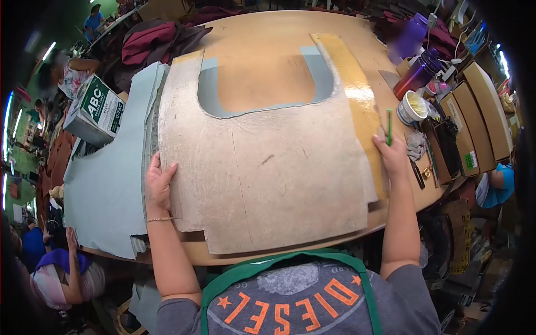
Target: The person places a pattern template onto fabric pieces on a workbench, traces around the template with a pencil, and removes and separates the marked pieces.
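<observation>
Head view: held the pale sheet [285, 173] over the table [268, 28], between left hand [159, 187], thumb on its nine-o'clock edge, and right hand [394, 157], pinching a green stick [389, 125] by the yellow three-o'clock strip [360, 100], close to both, with its longer way hard to tell.

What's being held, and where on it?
Left hand: pale panel, by its left edge. Right hand: green stick, by its lower part; grip on yellow strip unclear.

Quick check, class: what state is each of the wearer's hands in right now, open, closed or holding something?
Left hand: at the beige panel's left edge; whether gripping cannot be told.
Right hand: holding a green pen-like stick.
</observation>
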